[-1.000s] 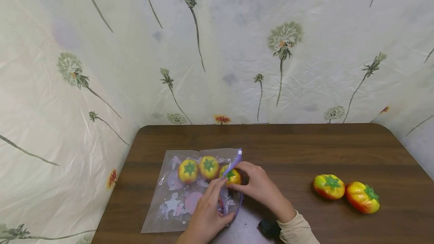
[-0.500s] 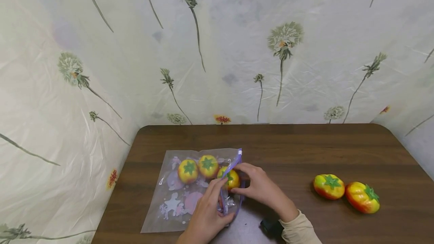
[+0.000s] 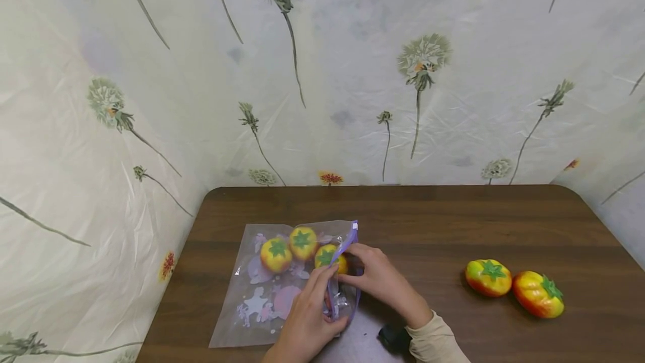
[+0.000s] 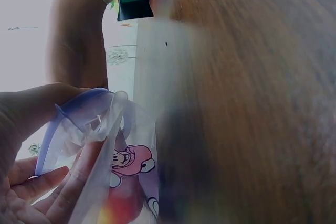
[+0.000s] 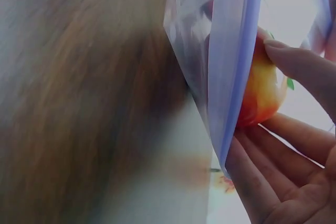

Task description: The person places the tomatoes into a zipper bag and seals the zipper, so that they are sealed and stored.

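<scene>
A clear slider zip bag [image 3: 227, 324] with a purple rim and pastel cartoon prints lies on the table, its mouth facing right. My left hand [image 3: 307, 312] holds the near part of that mouth, parting the rim in the left wrist view. Inside the bag sit two yellow-red toy tomatoes, one left [image 3: 276, 256] and one beside it [image 3: 303, 244], both with green star-shaped tops. With thumb above and fingers below, my right hand [image 3: 380, 279] grips a third toy tomato [image 5: 260, 95] just within the mouth. The rim hides part of it in the head view.
Two more toy tomatoes, one nearer [image 3: 487, 278] and one farther right [image 3: 538, 294], lie side by side on the brown wooden table [image 3: 428, 212]. A black device [image 3: 393, 339] is at my right wrist. Flower-patterned sheeting [image 3: 342, 71] rises behind the table and along its left.
My right hand has moved slightly left, taking the third toy tomato deeper into the bag. The two toy tomatoes inside have shifted a little left and back. My left hand stays put.
</scene>
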### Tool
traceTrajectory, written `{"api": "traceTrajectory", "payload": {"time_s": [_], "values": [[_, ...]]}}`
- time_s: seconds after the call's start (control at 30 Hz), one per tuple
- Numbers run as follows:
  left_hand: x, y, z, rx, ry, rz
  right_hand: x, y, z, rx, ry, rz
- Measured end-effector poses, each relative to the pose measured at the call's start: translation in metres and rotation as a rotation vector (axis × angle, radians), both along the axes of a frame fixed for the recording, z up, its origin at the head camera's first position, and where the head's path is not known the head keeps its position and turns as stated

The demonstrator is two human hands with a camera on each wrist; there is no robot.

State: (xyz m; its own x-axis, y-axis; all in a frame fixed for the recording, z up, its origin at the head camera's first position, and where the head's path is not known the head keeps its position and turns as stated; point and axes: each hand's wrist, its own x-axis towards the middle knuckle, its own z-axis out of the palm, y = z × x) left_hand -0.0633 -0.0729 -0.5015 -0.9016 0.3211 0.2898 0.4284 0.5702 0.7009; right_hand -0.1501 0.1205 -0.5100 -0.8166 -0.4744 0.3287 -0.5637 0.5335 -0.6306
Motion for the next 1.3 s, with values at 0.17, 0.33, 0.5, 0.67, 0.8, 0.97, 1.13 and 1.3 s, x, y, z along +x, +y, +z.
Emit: {"api": "traceTrajectory", "payload": {"time_s": [0.17, 0.33, 0.5, 0.67, 0.8, 0.97, 1.13, 1.3], "values": [[0.000, 0.000, -0.001, -0.002, 0.010, 0.003, -0.002, -0.008, 0.000, -0.019, -0.004, 0.025], [0.000, 0.000, -0.001, 0.003, 0.028, 0.010, -0.004, -0.012, -0.001, -0.022, -0.018, 0.048], [-0.001, 0.000, -0.001, 0.000, 0.044, 0.020, -0.007, -0.015, -0.004, -0.049, -0.034, 0.081], [-0.001, -0.001, -0.001, 0.002, 0.048, 0.021, -0.009, -0.019, -0.006, -0.102, -0.077, 0.117], [-0.001, -0.001, -0.001, 0.012, 0.052, 0.022, -0.010, -0.023, -0.007, -0.125, -0.111, 0.121], [0.000, -0.001, -0.001, 0.018, 0.066, 0.025, -0.010, -0.027, -0.008, -0.100, -0.090, 0.104], [-0.001, -0.001, -0.001, 0.036, 0.058, 0.017, -0.011, -0.032, -0.007, -0.064, -0.076, 0.095], [-0.002, -0.001, 0.000, 0.030, 0.069, 0.025, -0.011, -0.034, -0.006, -0.030, -0.081, 0.089]]}}
